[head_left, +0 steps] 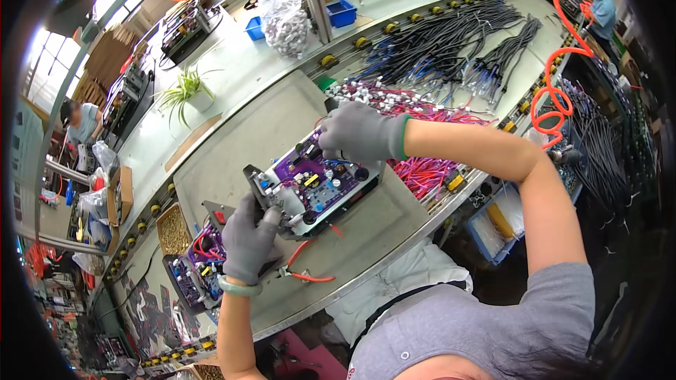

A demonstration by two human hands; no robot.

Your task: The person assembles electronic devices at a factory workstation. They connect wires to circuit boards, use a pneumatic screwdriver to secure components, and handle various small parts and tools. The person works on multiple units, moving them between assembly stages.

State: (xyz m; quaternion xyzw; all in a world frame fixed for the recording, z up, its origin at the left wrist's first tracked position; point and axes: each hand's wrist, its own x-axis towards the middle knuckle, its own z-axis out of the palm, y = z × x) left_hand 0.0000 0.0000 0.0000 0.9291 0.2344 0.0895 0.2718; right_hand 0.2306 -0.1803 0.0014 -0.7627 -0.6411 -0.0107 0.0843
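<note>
As 2 hands (250, 238) (362, 131) touch it, purple circuitry (325, 181) faces up.

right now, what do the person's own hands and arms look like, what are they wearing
The left hand and right hand both wear plain grey gloves. The right glove has a thin green edge at its cuff; around the left wrist sits a pale green band, seemingly a bangle. Forearms are bare. A short grey sleeve covers the right upper arm.

left hand (250, 241) curled, right hand (362, 131) farther forward
</note>
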